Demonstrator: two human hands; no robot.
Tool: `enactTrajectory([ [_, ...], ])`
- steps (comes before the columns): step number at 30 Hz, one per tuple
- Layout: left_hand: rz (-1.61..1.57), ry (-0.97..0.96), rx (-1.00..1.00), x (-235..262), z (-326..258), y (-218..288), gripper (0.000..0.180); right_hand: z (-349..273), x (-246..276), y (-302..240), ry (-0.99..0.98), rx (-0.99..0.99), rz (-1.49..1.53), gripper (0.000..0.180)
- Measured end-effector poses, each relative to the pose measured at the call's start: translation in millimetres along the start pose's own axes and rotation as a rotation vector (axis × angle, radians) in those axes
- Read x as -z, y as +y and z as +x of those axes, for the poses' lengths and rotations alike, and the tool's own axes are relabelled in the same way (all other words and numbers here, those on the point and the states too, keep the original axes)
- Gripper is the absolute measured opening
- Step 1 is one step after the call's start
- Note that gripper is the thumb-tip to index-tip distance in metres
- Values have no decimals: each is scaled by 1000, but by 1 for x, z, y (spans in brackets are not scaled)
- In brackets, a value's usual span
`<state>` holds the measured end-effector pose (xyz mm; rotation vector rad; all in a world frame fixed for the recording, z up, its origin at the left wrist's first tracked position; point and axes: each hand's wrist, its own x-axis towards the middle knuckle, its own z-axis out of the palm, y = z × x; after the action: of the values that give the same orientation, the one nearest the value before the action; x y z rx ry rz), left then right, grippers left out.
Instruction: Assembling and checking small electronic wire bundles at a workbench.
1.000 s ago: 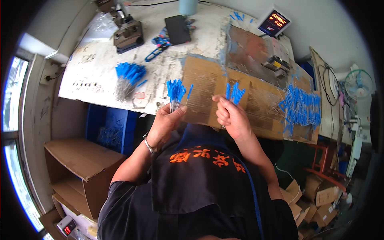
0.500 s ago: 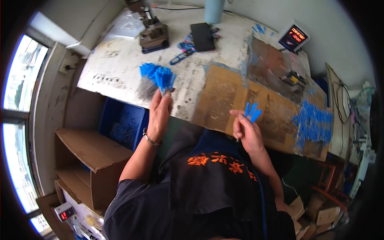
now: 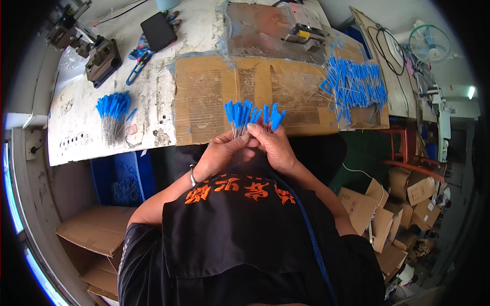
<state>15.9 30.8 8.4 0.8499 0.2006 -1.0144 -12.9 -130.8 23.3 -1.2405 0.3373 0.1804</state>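
Observation:
My left hand [image 3: 222, 152] is closed on a bunch of thin, pale wire-like pieces with blue ribbed ends [image 3: 240, 113]. The blue ends point away from me. Right beside it, my right hand [image 3: 275, 148] grips a smaller bunch of the same blue-ended pieces [image 3: 275, 117]. Both hands meet in front of my chest at the table's near edge, thumbs close together. Fingers hide the lower stems. To the left, a standing cluster of blue-ended pieces [image 3: 113, 104] rests on the white table. A wide heap of them [image 3: 360, 84] lies on the right.
A cardboard sheet [image 3: 199, 99] covers the middle of the white table [image 3: 153, 102]. Behind are a dark metal press [image 3: 102, 61], scissors with blue handles [image 3: 137, 71], a black flat device [image 3: 158, 30] and a small machine [image 3: 306, 28]. A blue bin [image 3: 130, 171] sits below left; cardboard boxes [image 3: 377, 219] below right.
My left hand has left the cluster on the left and come over to my right hand, bringing a bunch. The two hands now touch or nearly touch. The view has swung toward the right.

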Motion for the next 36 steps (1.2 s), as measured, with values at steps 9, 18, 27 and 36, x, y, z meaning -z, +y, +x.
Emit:
enactTrajectory([
  [9,-62,-146,-11,-8,2,-5,36,-4,18,5,-23,-50,64,15],
  [18,-15,-146,-33,-2,1,-6,39,-8,13,3,-26,-34,79,14],
  [27,-21,-137,-46,-4,-1,-6,32,-3,17,12,34,21,39,11],
  [36,-50,-176,-25,1,4,-7,35,-4,19,10,-8,-16,-7,17],
])
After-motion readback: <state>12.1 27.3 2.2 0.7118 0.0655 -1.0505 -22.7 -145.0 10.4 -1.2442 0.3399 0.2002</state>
